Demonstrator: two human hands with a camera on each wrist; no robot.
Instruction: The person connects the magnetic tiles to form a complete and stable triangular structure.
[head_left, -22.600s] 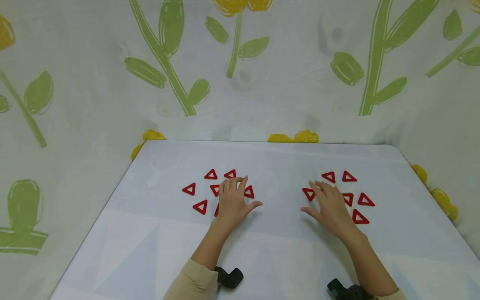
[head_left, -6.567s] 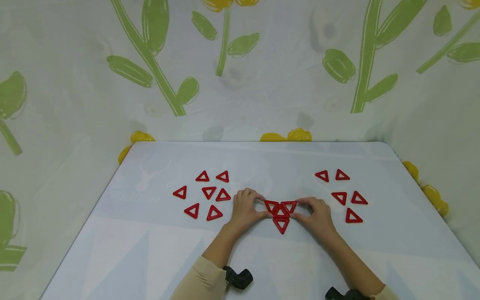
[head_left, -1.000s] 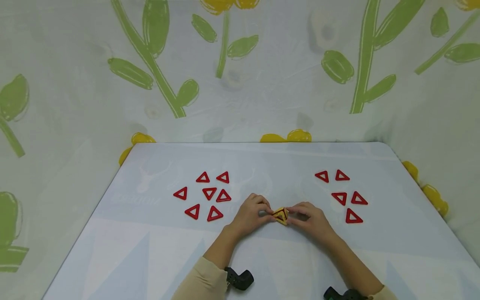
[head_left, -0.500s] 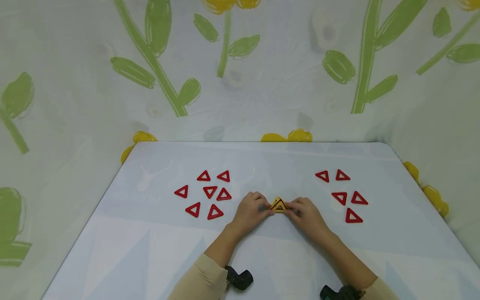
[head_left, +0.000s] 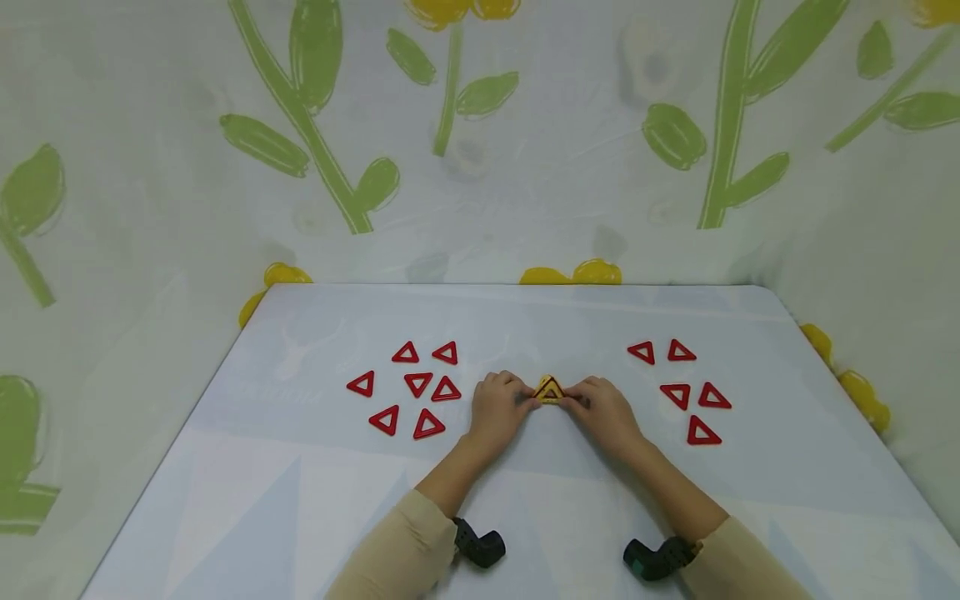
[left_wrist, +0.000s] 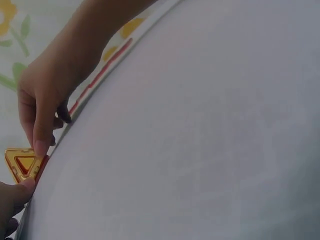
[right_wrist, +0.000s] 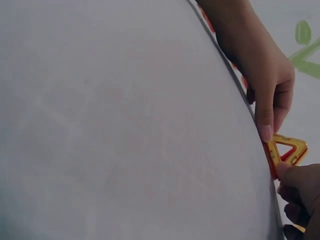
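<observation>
A small pyramid of triangular magnetic tiles (head_left: 550, 384), yellow outside with red showing at its edges, stands on the table between both hands. My left hand (head_left: 498, 410) pinches its left corner between thumb and fingers. On the opposite corner my right hand (head_left: 604, 414) has the same kind of pinch. In the left wrist view the pyramid (left_wrist: 27, 151) shows a triangular opening, with thumbs pressed at two corners. The right wrist view has the pyramid (right_wrist: 302, 145) low at the right edge, partly covered by the right thumb.
Several loose red triangular tiles (head_left: 383, 420) lie flat in a group left of the hands. Another scattered group of red tiles (head_left: 702, 432) is to the right. The white table (head_left: 551, 333) ends at a flower-patterned backdrop (head_left: 555, 192).
Loose tiles were joined flat into a red shape, then folded into the yellow-sided pyramid. Over the last second both hands have shifted it slightly away and turned it so a point faces back.
</observation>
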